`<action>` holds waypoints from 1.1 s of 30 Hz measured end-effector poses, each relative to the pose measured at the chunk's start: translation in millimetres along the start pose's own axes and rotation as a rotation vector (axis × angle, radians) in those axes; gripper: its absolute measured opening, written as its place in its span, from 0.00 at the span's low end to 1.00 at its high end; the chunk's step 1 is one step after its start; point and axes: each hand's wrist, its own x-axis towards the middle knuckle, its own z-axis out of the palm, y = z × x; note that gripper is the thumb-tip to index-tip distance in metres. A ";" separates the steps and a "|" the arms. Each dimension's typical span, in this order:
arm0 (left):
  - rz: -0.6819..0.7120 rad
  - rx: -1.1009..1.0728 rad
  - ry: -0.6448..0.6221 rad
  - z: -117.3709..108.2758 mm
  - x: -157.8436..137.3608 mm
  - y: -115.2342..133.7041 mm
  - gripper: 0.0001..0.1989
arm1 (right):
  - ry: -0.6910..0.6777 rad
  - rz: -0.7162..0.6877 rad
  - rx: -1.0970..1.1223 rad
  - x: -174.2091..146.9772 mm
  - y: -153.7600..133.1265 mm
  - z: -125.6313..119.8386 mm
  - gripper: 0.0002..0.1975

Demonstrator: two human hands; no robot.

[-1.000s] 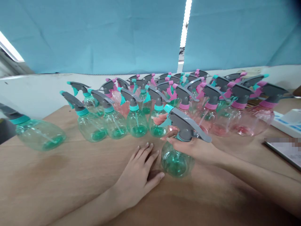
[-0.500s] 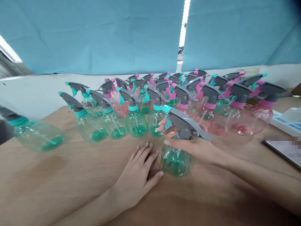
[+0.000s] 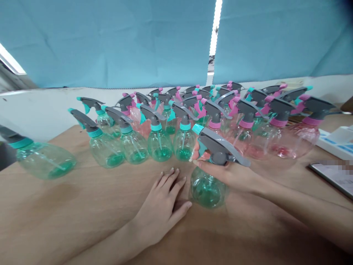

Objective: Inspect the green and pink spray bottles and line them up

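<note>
My right hand (image 3: 228,175) is wrapped round the neck of a green spray bottle (image 3: 208,189), just below its grey sprayer head. The fingers reach round to the teal trigger, and the teal nozzle points to the left. A little green tint shows at the base of this clear bottle. My left hand (image 3: 162,202) lies palm down on the wooden table (image 3: 110,213), fingers loosely spread, to the left of the bottle and apart from it. Just beyond the hands stands a green spray bottle (image 3: 184,143), with another green spray bottle (image 3: 160,145) beside it.
Several green and pink spray bottles stand in rows across the back, among them a pink spray bottle (image 3: 303,136) at right. Another green spray bottle (image 3: 45,160) is at far left. A phone-like flat device (image 3: 333,178) and a white-and-blue object (image 3: 336,141) lie at right.
The fingers of my right hand have shifted slightly at the neck and trigger, and the sprayer head sits a touch further right. My left hand has stayed put.
</note>
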 end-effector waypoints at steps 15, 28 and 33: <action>-0.005 -0.017 0.024 0.0 0.1 0.0 0.25 | -0.026 0.000 0.008 0.1 12.9 3.8 0.20; -0.001 -0.007 0.012 -0.3 0.2 0.6 0.26 | 0.111 0.094 -0.186 -4.0 23.2 5.2 0.02; 0.003 -0.004 0.011 -0.2 -0.6 0.4 0.26 | 0.078 0.046 -0.121 -3.3 20.9 5.0 0.02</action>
